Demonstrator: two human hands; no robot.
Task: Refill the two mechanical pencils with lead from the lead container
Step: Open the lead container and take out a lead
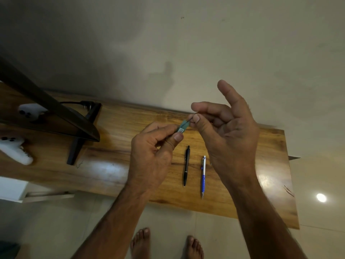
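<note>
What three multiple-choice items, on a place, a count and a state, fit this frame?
1. Where lies the black pencil? A left of the blue pencil B right of it C in a hand
2. How many pencils lie on the table? A one B two C three
3. What does the left hand hold? A nothing B the lead container C a pencil
A, black lies left of blue; B, both lie side by side; B, its fingers pinch the green container while the right hand pinches a lead.
</note>
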